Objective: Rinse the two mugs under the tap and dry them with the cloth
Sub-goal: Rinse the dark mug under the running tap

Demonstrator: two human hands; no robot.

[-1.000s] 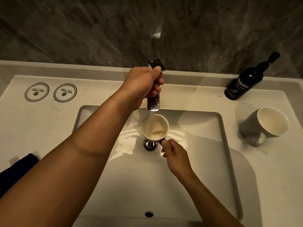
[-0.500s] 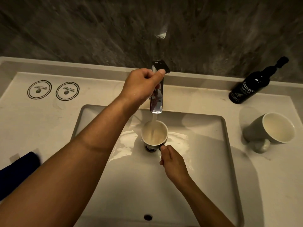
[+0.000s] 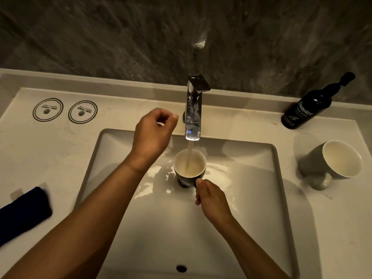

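Observation:
A dark mug [image 3: 182, 177] with a pale inside stands upright under the chrome tap [image 3: 193, 109], and running water pours into it. My right hand [image 3: 211, 195] grips its handle from the near side. My left hand [image 3: 153, 133] hovers left of the tap, off the lever, fingers loosely curled around nothing. A second, grey mug [image 3: 314, 158] lies tilted on the counter at the right, mouth toward me. The dark blue cloth [image 3: 22, 212] lies folded on the counter at the far left.
The white sink basin [image 3: 124, 228] fills the middle, with an overflow hole at its near wall. A black hand-wash bottle [image 3: 306, 109] lies at the back right. Two round stickers [image 3: 65, 110] mark the counter at the back left. A dark stone wall rises behind.
My left hand has let go of the tap lever and drawn back to the left and toward me. The water keeps running into the mug held by my right hand.

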